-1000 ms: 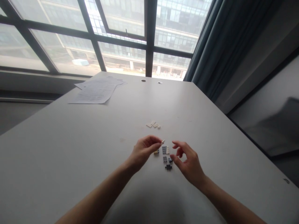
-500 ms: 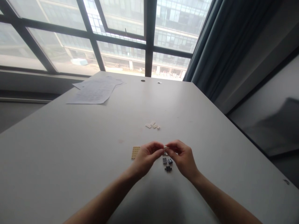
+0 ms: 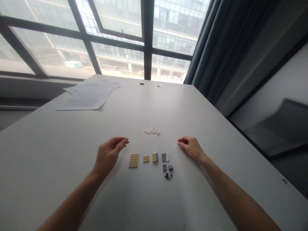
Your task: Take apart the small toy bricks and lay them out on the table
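My left hand (image 3: 109, 153) hovers above the table, left of the building bricks, thumb and fingers pinched together. I cannot make out whether anything is between them. Over on the right, my right hand (image 3: 192, 148) pinches a tiny white piece (image 3: 177, 142) at its fingertips. Between the hands lie a tan studded plate (image 3: 133, 160), a smaller tan plate (image 3: 146, 158) and a tan brick piece with a grey edge (image 3: 154, 157). Beside these are a grey and white piece (image 3: 164, 157), a grey plate (image 3: 164, 167), a dark brick (image 3: 170, 167) and a black and grey connector piece (image 3: 168, 175).
Several loose white pieces (image 3: 152, 130) lie farther back on the white table (image 3: 134, 199). Printed paper sheets (image 3: 88, 96) rest at the back left. Windows line the far side, and a dark curtain (image 3: 204, 54) hangs at the right.
My hands have moved apart, the left one leftward and the right one rightward. The grey and white piece and smaller tan pieces now show between them. The view has shifted slightly right.
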`<state>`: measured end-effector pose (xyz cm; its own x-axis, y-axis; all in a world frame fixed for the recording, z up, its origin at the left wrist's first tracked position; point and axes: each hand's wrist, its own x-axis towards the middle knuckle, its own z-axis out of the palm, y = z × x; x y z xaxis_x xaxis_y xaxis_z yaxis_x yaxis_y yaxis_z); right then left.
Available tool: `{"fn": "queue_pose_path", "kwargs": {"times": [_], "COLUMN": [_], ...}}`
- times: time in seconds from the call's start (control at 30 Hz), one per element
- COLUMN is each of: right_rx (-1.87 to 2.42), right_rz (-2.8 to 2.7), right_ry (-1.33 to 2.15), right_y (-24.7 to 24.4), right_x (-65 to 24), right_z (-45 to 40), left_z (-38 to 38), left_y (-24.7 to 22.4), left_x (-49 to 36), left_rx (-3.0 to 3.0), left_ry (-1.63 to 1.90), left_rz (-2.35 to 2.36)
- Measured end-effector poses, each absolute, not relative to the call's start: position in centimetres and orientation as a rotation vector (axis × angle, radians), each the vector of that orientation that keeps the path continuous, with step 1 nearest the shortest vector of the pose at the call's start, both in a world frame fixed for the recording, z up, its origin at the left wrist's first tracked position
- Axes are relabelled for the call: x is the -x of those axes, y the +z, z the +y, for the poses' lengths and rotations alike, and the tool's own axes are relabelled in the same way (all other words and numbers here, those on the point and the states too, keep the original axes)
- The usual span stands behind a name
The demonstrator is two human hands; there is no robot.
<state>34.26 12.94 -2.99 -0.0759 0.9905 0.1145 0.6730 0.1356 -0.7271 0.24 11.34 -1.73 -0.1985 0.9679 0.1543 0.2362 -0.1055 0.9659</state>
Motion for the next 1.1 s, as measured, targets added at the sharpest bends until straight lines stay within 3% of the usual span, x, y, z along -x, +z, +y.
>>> {"fn": "queue_pose_path", "kwargs": {"times": [0.3,0.77,1.1], "right_rx": [1.59,1.484,1.59], "right_rz": [-1.882,-2.156,-1.992], "right_ry": [0.476,0.153,0.225], "right_y": [-3.6,-4.0,-4.3], "right_x": [-33.9,-32.6,-32.6], "right_z": [12.1,11.1,11.1], "left_z": [13.0,12.8,12.9], "left_y": [-4.4,-4.5,-5.1], "left_x": [2.5,2.4,2.7], "left_rx": [-1.509,-1.466,-1.53], "left_ry": [1.338,1.348,1.333], "left_rz": [1.779,1.798,1.808]}}
